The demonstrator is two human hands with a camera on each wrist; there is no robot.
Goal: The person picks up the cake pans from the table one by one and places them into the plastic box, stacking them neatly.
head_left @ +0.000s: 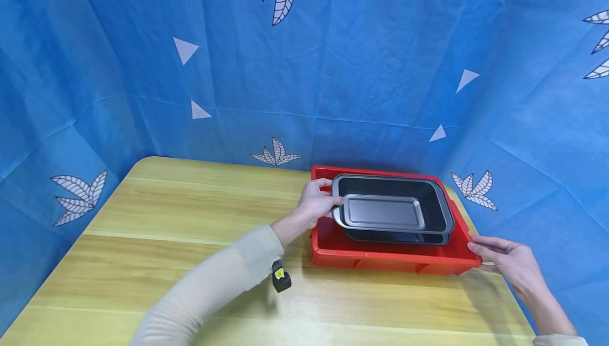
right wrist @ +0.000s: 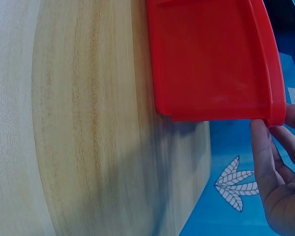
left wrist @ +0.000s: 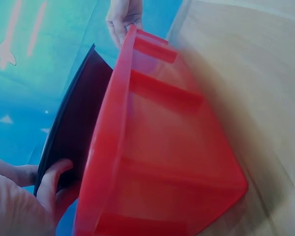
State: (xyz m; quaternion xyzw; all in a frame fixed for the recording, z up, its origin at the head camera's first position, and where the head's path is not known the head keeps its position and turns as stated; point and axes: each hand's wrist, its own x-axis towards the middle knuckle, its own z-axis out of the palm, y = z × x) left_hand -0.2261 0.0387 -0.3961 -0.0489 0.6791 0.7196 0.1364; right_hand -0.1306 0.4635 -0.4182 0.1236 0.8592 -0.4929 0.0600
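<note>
A dark metal loaf pan [head_left: 384, 211] sits tilted in the upper part of a red plastic bin [head_left: 380, 259]. Beneath it shows a second dark rim [head_left: 399, 238], seemingly of another pan. My left hand [head_left: 320, 201] pinches the upper pan's left end, thumb over the rim and fingers below; the left wrist view shows these fingers [left wrist: 50, 189] curled against the pan's dark side. At the bin's front right corner, my right hand [head_left: 514, 262] grips the rim. The right wrist view has its fingers [right wrist: 263, 160] under that corner.
The bin stands on a wooden table [head_left: 200, 203], near its back right. A blue cloth [head_left: 380, 60] with white leaf prints hangs behind and on both sides. A small black device [head_left: 280, 278] is strapped at my left wrist.
</note>
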